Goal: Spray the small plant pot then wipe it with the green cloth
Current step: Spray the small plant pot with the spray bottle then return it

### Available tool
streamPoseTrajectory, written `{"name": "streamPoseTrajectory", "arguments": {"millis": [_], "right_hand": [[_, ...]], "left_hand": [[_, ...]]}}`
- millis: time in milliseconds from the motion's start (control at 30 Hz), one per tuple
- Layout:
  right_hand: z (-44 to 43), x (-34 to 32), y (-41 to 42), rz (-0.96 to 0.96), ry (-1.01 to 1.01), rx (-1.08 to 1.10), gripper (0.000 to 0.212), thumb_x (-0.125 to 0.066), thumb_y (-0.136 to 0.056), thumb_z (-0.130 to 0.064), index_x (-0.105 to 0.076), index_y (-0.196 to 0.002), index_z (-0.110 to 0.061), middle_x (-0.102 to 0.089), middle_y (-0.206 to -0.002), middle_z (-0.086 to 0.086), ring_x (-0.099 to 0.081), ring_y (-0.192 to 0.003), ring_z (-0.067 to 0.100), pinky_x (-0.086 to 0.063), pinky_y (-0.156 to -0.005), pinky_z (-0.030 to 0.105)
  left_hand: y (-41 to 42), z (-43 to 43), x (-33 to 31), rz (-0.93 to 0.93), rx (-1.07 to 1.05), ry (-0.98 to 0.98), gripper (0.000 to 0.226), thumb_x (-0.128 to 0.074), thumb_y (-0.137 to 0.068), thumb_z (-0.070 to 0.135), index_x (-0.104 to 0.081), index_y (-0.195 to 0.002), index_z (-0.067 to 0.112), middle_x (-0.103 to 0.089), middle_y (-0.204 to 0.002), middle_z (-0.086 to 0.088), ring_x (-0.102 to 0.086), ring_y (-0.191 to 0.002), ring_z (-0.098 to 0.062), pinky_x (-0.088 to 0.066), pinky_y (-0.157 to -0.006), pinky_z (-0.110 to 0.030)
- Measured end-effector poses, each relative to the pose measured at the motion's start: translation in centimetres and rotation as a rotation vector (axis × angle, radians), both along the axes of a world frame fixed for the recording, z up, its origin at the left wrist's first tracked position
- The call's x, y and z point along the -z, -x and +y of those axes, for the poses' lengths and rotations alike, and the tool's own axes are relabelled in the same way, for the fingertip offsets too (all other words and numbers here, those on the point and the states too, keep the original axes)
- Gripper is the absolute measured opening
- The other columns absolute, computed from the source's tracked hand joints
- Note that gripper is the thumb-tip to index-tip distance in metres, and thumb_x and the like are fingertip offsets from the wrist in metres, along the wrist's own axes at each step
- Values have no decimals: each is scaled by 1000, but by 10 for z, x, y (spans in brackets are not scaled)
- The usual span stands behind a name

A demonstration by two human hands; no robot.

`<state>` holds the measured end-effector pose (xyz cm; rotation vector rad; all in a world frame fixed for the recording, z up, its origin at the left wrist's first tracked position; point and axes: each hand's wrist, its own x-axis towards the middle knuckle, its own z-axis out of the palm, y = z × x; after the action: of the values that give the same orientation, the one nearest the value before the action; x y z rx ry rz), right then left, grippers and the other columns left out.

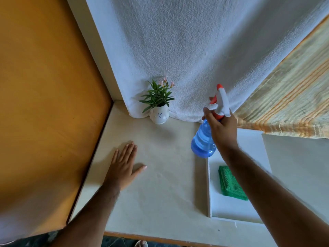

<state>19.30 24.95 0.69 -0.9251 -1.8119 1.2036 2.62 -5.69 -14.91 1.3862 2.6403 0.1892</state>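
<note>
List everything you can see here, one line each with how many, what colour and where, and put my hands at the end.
plant pot: one, white, holding a green plant with pink flowers, at the back of the table against the towel
white towel: one, hanging behind the table
striped cloth: one, yellow and orange, back right
orange panel: one, left side
table: one, cream
tray: one, white, right side of the table
green cloth: one, folded, lying in the tray
spray bottle: one, blue with a white and red head, held up over the table
left hand: flat on the table, open
right hand: gripping the spray bottle's neck
</note>
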Motion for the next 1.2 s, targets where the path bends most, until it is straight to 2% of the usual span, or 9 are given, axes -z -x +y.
{"name": "streamPoseTrajectory", "arguments": {"millis": [100, 233, 433, 600, 700, 767, 900, 1033, 1200], "right_hand": [[-21, 6, 18, -45, 48, -36, 29, -72, -86, -41, -73, -96, -13, -74, -74, -4, -65, -63, 2, -49, -67, 19], [-49, 23, 39, -84, 19, -151, 20, -72, -89, -33, -70, -107, -26, -72, -67, -18, -66, -62, -3, -48, -65, 13], [-65, 45, 60, -236, 3, -158, 32, -62, -87, -50, -67, -102, -22, -73, -67, 2, -72, -71, 25, -57, -73, 41], [-66, 47, 84, -544, 27, -191, 27, -64, -80, -46, -63, -78, -20, -66, -56, -7, -66, -69, 15, -42, -57, 26], [-68, 50, 92, -714, 78, -258, 21, -65, -79, -39, -67, -85, -19, -69, -66, -5, -65, -77, 19, -49, -66, 29], [-67, 51, 95, -749, 117, -259, 21, -65, -77, -34, -71, -89, -19, -71, -67, -5, -65, -75, 18, -49, -65, 27], [-65, 49, 101, -788, 155, -219, 12, -64, -74, -32, -65, -71, -20, -63, -57, -8, -61, -68, 18, -39, -54, 26], [-65, 49, 104, -797, 200, -176, 17, -60, -70, -35, -65, -65, -20, -65, -50, -6, -61, -62, 10, -40, -54, 25], [-68, 44, 106, -846, 205, -138, 22, -57, -68, -39, -67, -61, -20, -65, -44, -16, -58, -54, 0, -37, -48, 22]], "left_hand": [[0, 1, 3, 49, 4, -44, 94, -25, -96, 76, -42, -156, 6, -41, -165, -14, -41, -151, -31, -19, -124, -51], [-1, -2, 8, 110, 2, -109, 89, -42, -93, 70, -42, -156, 7, -41, -165, -12, -41, -151, -29, -22, -125, -53], [-1, -2, 13, 135, -13, -146, 89, -43, -93, 69, -37, -159, 10, -36, -168, -9, -35, -154, -25, -22, -126, -54], [-1, -4, 15, 149, -13, -154, 88, -45, -94, 68, -35, -160, 10, -33, -170, -8, -32, -156, -24, -27, -126, -56], [-1, -4, 16, 147, -18, -152, 89, -45, -94, 68, -32, -161, 11, -30, -171, -7, -29, -157, -22, -27, -126, -56], [0, -4, 17, 141, -22, -153, 89, -44, -94, 69, -31, -162, 12, -29, -171, -6, -28, -158, -22, -26, -127, -56], [0, -5, 18, 147, -25, -158, 89, -43, -95, 70, -30, -162, 13, -29, -172, -5, -27, -158, -21, -25, -127, -56], [1, -6, 18, 149, -25, -167, 88, -42, -95, 70, -29, -162, 14, -28, -172, -5, -25, -159, -20, -25, -128, -56], [1, -6, 18, 153, -28, -160, 88, -39, -96, 71, -29, -162, 14, -28, -172, -5, -25, -159, -20, -25, -127, -56]]}}
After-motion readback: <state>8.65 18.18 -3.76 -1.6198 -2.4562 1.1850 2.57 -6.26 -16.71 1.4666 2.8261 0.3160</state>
